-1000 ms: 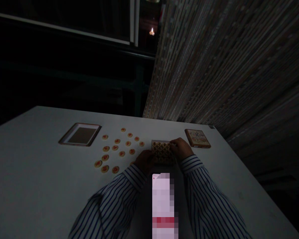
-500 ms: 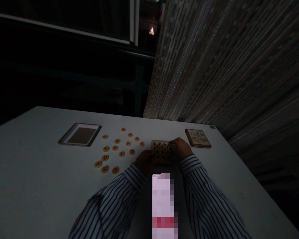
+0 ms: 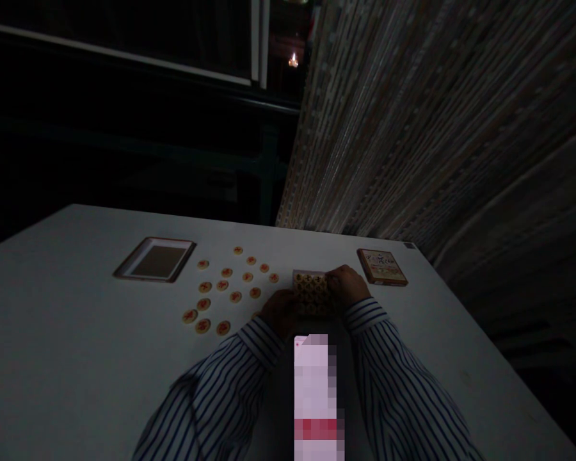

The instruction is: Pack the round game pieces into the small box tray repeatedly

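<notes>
A small tray [image 3: 312, 273] filled with rows of round xiangqi pieces [image 3: 314, 291] lies in front of me. My left hand [image 3: 279, 312] is closed on its left side, the fingertips in shadow. At the tray's right side, my right hand [image 3: 348, 285] grips the upper corner with bent fingers. Loose xiangqi pieces with red characters [image 3: 222, 285] are scattered left of the tray. Another piece is partly hidden behind my left wrist. A lit phone [image 3: 314, 390] lies between my forearms, its screen blurred out.
On the white table [image 3: 100, 346], a shallow open box part [image 3: 156, 261] lies at the left. A flat printed box [image 3: 382, 266] sits at the right, near the table edge. A string curtain [image 3: 365, 115] hangs beyond the far edge, beside a dark window frame [image 3: 260, 45].
The tray's near edge seems slightly darker and its far edge a little more tilted. Both hands keep nearly the same place, and the loose pieces stay put.
</notes>
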### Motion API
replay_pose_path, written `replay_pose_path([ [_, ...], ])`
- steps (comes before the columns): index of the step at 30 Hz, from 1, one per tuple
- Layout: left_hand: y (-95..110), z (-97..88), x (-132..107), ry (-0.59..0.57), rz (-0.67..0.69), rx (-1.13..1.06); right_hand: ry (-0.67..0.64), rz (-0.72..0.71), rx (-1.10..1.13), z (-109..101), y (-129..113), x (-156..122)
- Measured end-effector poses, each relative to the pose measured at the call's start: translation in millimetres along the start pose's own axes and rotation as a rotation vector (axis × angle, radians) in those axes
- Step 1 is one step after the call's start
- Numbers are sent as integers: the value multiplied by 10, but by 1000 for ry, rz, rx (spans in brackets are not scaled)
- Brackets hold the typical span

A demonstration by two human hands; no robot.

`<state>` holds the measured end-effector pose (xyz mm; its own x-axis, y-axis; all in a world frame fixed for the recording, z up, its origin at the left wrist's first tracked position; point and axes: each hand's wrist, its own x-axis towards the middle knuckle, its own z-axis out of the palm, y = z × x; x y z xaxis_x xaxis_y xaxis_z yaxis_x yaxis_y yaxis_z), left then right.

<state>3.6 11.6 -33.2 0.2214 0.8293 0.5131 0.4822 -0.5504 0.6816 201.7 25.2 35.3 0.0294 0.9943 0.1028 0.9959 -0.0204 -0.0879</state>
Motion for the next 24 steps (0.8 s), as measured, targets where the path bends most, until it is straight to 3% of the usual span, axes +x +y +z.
replay_pose_path([
  [24,-3,13,-3,-1,38,9,-48,31,-61,-65,-49,-18],
])
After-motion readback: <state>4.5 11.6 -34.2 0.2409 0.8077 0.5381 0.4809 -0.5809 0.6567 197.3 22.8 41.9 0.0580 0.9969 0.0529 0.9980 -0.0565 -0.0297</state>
